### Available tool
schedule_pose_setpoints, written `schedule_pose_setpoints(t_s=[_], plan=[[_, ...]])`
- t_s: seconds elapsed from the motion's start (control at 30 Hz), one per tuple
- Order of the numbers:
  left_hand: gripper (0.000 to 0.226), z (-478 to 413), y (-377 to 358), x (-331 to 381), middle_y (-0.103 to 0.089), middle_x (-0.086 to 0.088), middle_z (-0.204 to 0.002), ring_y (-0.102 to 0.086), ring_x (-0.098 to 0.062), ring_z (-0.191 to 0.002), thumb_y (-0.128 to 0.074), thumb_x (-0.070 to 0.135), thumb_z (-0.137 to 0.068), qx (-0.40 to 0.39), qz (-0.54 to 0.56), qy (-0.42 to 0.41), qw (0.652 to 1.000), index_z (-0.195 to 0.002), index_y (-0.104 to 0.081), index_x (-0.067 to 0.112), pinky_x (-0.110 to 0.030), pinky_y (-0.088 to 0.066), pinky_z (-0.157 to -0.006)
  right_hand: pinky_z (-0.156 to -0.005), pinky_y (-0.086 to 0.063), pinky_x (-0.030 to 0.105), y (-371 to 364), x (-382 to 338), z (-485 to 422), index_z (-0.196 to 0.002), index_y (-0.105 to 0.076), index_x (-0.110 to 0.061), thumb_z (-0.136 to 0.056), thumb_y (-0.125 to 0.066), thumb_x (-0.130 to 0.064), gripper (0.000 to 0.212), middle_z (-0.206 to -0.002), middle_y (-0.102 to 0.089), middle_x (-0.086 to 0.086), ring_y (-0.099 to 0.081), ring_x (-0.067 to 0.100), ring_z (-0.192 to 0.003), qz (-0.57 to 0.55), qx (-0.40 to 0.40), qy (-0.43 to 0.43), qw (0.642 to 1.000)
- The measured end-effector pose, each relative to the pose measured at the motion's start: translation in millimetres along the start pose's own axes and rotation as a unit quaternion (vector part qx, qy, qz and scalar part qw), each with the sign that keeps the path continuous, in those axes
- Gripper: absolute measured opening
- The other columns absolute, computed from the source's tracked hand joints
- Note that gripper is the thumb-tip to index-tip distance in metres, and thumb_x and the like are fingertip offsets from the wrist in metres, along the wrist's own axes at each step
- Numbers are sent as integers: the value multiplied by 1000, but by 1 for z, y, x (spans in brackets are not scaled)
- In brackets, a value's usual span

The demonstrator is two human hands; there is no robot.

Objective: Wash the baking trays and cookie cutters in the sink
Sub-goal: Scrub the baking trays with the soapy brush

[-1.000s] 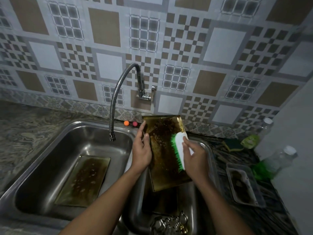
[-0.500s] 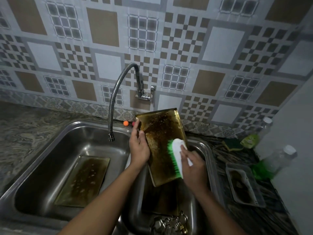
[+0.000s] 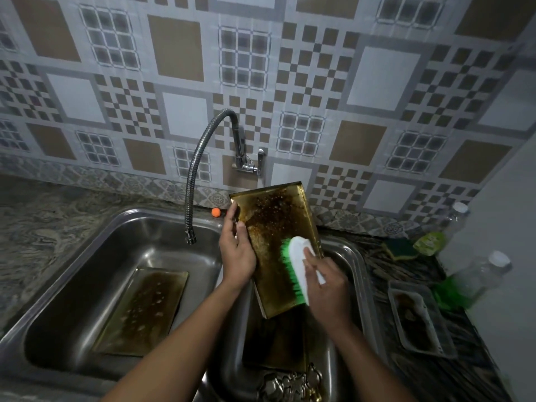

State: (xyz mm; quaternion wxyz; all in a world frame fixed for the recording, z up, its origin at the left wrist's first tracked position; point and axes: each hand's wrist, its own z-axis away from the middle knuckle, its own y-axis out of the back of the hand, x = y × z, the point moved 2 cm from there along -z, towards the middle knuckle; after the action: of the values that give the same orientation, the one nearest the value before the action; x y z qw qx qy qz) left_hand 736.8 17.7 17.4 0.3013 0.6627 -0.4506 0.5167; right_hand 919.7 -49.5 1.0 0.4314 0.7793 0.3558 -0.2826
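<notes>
Fingers of the right hand curl round a white, green-bristled brush, pressing it to the lower half of a baking tray held upright over the right basin. The left hand grips its left rim. Within the past second the tray has tipped toward the wall and the brush has slid lower, so scrubbing is under way, though brown grime remains up top. Cookie cutters lie heaped at 6 o'clock, too tangled to count. Trays number three: one held, a second tray apparently beneath it, a third tray flat in the left basin at 8 o'clock. At 3 o'clock: one plastic container, one sponge, a near bottle and a far bottle. One tap stands at 12.
</notes>
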Motion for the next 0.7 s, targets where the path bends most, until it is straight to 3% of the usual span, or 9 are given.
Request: schedule_pose_setpoints(t_s=[0.07,0.13,0.23,0.33,0.5,0.63,0.7], plan=[[43,7,0,-2,-44,18,-139,-36,31,-116,-38,6,-104,-10,13,11,1000,-147,-40,12,4,-30,-95,-69,-50,10,9,13,-11,-126,-59,-28,-95,-59,-20,32,-102,-64,-6,-64,12,-95,2,33,-47,998],[43,13,-4,-1,-46,20,-134,-40,30,-113,-38,6,-104,-17,22,8,1000,-147,-41,10,4,-31,-92,-72,-46,3,7,11,-17,-126,-61,-24,-95,-59,-20,31,-109,-67,-4,-63,11,-100,2,39,-70,997],[42,15,-10,0,-47,6,-141,-43,20,-120,-37,8,-105,-24,6,0,1000,-146,-42,8,1,-31,-97,-72,-54,18,-14,-13,-10,-127,-61,-27,-97,-56,-27,30,-113,-66,-5,-60,4,-95,9,-12,-46,999],[42,18,-11,0,-42,10,-145,-36,23,-125,-34,13,-106,-48,-8,4,999,-147,-41,14,1,-28,-101,-75,-55,29,-32,-35,-4,-127,-64,-23,-97,-53,-32,33,-101,-66,-8,-62,5,-91,3,-37,20,999],[43,23,-9,-4,-47,0,-148,-44,-6,-136,-37,10,-105,-78,10,-13,997,-148,-41,12,-11,-37,-106,-73,-54,28,-33,-32,-39,-129,-62,-25,-99,-52,-31,32,-104,-66,-5,-60,6,-91,34,-13,-2,999],[44,23,-7,-8,-45,2,-150,-40,-7,-140,-38,17,-105,-97,-3,-28,995,-149,-40,16,-26,-34,-115,-85,-48,23,-19,-13,-66,-128,-62,-23,-99,-52,-31,32,-126,-64,-3,-59,12,-114,12,15,-82,996],[44,23,-11,-11,-45,7,-150,-39,-5,-140,-37,18,-106,-116,-7,-22,993,-150,-39,20,-23,-34,-113,-88,-51,27,-19,-15,-70,-128,-63,-23,-99,-53,-31,32,-126,-65,-3,-59,12,-114,19,13,-77,997]])
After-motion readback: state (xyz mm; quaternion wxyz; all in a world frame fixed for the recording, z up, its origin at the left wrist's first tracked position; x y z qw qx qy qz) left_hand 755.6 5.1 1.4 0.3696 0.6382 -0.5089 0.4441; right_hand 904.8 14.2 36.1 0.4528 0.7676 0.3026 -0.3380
